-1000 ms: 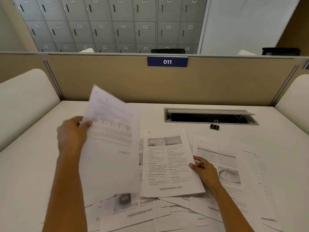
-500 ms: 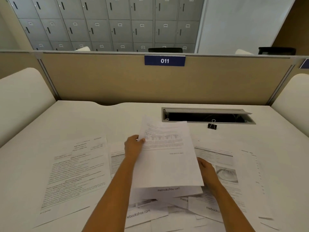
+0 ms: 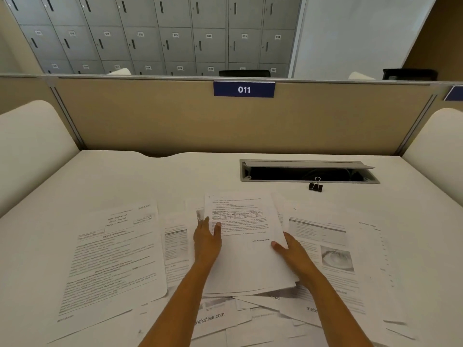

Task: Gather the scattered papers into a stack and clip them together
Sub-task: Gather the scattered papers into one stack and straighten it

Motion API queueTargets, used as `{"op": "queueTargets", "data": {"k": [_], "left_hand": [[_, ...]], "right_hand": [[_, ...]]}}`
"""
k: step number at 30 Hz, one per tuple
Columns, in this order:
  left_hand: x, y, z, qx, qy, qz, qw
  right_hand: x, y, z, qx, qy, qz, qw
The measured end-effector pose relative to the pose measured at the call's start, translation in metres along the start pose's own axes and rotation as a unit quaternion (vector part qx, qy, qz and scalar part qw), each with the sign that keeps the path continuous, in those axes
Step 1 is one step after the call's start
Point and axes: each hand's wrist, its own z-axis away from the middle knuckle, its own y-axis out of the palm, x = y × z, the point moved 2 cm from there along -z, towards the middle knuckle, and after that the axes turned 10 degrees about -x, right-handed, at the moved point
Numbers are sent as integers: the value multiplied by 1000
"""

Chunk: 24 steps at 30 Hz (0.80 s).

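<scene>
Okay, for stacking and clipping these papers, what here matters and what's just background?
Part of the job:
- centre stack under both hands
- loose page on the left
- eye-picture page on the right
- binder clip

Just background:
- cable tray
- 011 sign
- lockers

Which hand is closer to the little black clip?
Right. The right hand is below the binder clip, slightly left; the left hand is farther left.

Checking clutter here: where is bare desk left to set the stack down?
Free: the desk between the partition and the papers' far edges, left of the cable tray; also right of the binder clip. Crowded: near half, papers overlapping around both hands.
</scene>
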Motion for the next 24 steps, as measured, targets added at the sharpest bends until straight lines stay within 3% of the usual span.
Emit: {"op": "queueTargets", "data": {"k": [5, 8, 11, 16, 20, 24], "left_hand": [[-2, -25, -16, 12, -114, 78, 990], [0, -38, -28, 59, -189, 107, 974], [0, -46, -25, 93, -213, 103, 967], [5, -47, -6, 189, -289, 179, 921], [7, -34, 7, 191, -242, 156, 938], [-3, -28, 11, 135, -136, 130, 973]], "right_hand": [[12, -3, 3, 39, 48, -125, 990], [17, -8, 5, 63, 97, -163, 980], [19, -11, 7, 72, 130, -229, 962], [16, -7, 12, 83, 150, -183, 968], [15, 4, 17, 77, 147, -93, 982], [26, 5, 15, -22, 60, -25, 998]]}}
